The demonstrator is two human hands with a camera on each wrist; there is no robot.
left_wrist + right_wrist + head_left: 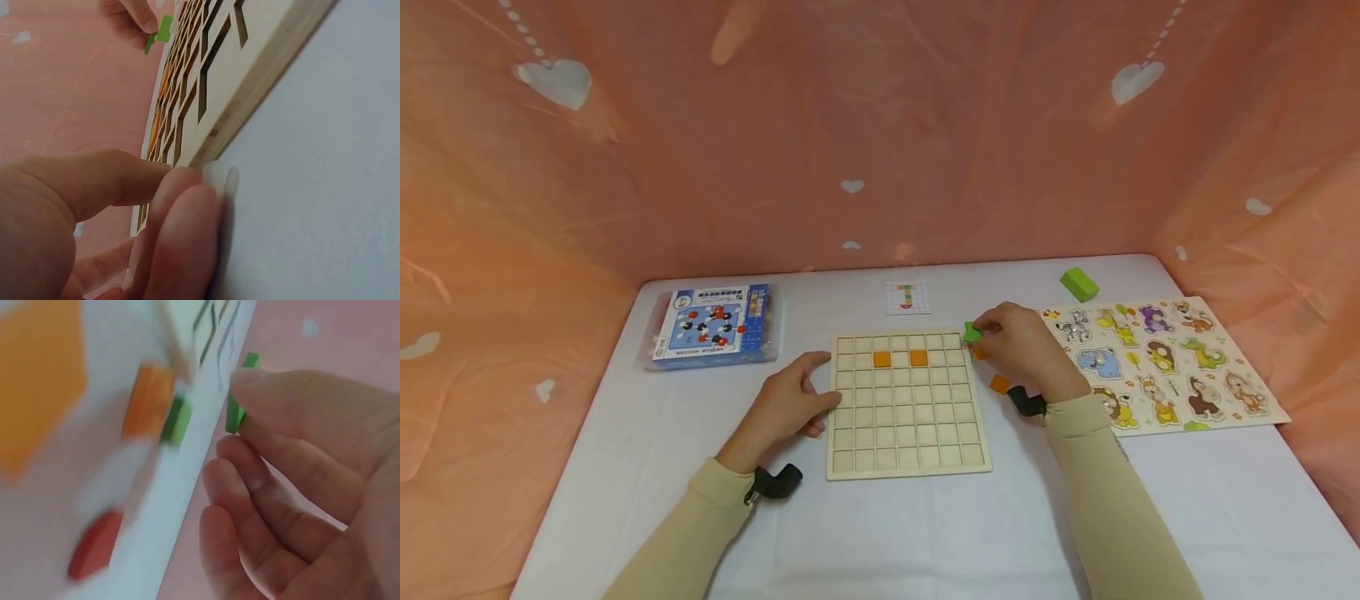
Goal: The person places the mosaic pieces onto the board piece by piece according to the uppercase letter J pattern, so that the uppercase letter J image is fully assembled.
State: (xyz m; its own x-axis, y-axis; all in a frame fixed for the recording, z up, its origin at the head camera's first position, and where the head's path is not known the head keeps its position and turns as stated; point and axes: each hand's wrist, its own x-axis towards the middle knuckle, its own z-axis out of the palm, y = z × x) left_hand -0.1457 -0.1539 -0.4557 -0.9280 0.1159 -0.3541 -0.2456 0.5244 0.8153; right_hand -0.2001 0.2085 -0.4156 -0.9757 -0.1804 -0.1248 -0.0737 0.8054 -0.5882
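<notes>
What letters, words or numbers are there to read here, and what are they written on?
"J": what the coloured shape on the small card looks like, though it may be just a pattern.
Too small and blurred to read: the printing on the box, which looks like Chinese characters.
None that I can see: the animal board and the wooden grid board.

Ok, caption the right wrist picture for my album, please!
The right hand pinches a green piece, with orange pieces and a red piece nearby.
</notes>
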